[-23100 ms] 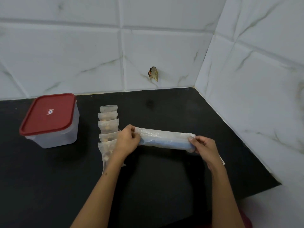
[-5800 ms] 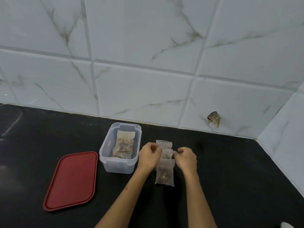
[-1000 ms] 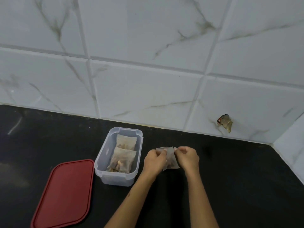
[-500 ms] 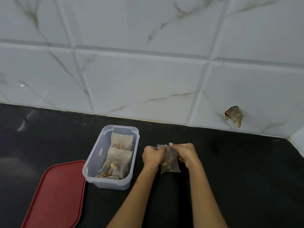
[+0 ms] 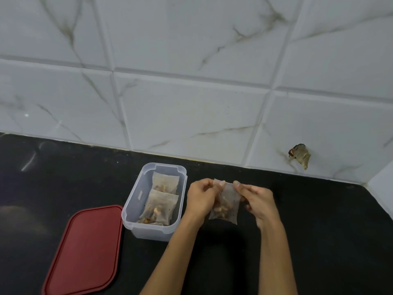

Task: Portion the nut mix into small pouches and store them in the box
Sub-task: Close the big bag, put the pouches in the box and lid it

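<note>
Right of box [image 5: 136,211]: left hand [image 5: 201,198] and right hand [image 5: 258,201] are pinching the pouch [image 5: 226,204] by its top.
Box: is holding two pouches [image 5: 161,206].
Near left: red lid [image 5: 85,250] is lying on the tabletop [image 5: 319,231].

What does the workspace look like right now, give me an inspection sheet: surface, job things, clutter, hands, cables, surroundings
Surface: black countertop, dark and glossy.
Job's things: clear box open, at least two filled pouches inside; red lid lying flat to the box's left; one more pouch held up to its right.
Clutter: nothing seen.
Hands: left hand and right hand each pinch the held pouch's top edge.
Cables: nothing seen.
Surroundings: white marbled wall tiles; a torn scrap stuck to the wall at right.
</note>
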The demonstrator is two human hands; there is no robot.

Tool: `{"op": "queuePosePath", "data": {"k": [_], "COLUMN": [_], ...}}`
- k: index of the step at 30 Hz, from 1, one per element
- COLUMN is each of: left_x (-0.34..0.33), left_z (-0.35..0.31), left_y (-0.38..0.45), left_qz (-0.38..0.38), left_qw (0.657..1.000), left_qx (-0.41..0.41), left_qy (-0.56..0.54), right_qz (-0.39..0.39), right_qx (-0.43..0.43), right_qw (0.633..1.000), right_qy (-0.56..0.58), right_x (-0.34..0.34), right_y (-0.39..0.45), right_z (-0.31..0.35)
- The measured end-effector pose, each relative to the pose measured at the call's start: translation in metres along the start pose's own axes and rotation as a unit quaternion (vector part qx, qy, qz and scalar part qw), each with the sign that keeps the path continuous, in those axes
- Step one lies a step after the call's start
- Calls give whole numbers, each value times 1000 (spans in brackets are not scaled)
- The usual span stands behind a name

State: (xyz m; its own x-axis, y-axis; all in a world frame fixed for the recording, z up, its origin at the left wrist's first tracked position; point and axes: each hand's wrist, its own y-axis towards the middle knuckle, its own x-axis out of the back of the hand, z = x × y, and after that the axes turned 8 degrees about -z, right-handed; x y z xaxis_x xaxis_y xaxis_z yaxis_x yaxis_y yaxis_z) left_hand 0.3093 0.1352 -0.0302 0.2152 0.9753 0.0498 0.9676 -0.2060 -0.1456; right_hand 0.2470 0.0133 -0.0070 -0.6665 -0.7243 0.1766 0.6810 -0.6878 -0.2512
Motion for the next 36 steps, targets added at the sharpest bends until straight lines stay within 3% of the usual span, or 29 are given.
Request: {"op": "queuePosePath", "data": {"k": [5, 9, 13, 19, 27, 30, 36], "left_x": [36, 74, 108, 135, 147, 148, 152], "left_z": [-29, -46, -51, -41, -17, -12, -9], "left_y": [-20, -31, -33, -16, 23, 30, 39], "left_qz": [24, 37, 26, -40, -163, -157, -68], "left_qw": [998, 995, 996, 997, 981, 977, 963], "left_qx": [-40, -48, -56, -46, -51, -58, -87], "left_qy": [-49, -84, -70, -51, 87, 133, 248], "right_qz": [37, 111, 137, 76, -81, -88, -78], "right_qx": [53, 65, 90, 118, 191, 200, 175], "right_qw": [998, 992, 986, 990, 953, 934, 915], "right_qy": [0, 5, -3, -33, -223, -282, -356], "right_x": [-2, -16, -40, -85, -141, -155, -170], "right_y": [-26, -43, -57, -68, -60, -59, -58], "right_z": [26, 43, 54, 54, 33, 28, 25]}}
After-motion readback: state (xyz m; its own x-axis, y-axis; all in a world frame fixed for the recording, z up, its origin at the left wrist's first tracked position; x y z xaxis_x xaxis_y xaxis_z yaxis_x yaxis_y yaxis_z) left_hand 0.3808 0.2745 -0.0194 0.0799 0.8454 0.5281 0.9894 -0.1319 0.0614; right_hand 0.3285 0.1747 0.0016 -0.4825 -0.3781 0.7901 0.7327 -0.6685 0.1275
